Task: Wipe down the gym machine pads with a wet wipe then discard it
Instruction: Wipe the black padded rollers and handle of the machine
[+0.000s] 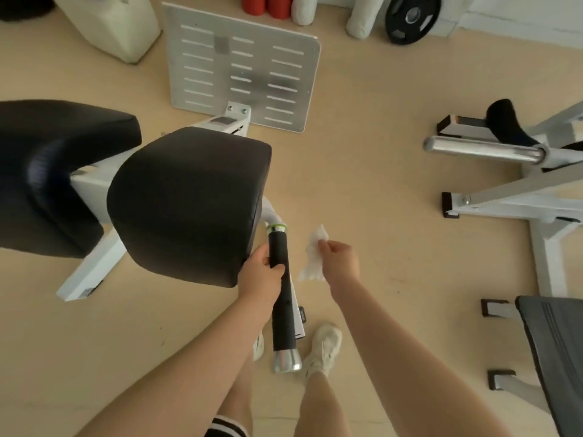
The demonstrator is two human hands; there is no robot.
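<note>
A black padded cushion (189, 203) of a white-framed gym machine fills the middle left, with a second black pad (47, 171) further left. Along the near pad's right side runs a black foam handle (281, 291) with a chrome end cap. My left hand (262, 275) is wrapped around the upper part of that handle. Just to the right, my right hand (339, 258) pinches a crumpled white wet wipe (312, 257), which hangs in the air beside the handle without touching it or the pads.
A white slotted footplate (243, 67) stands beyond the pads. Another white machine with a chrome bar (482, 149) is at right, a grey bench pad (555, 357) lower right. A black weight plate (411, 17) and rollers line the far wall. My white shoes (325, 345) stand below the handle.
</note>
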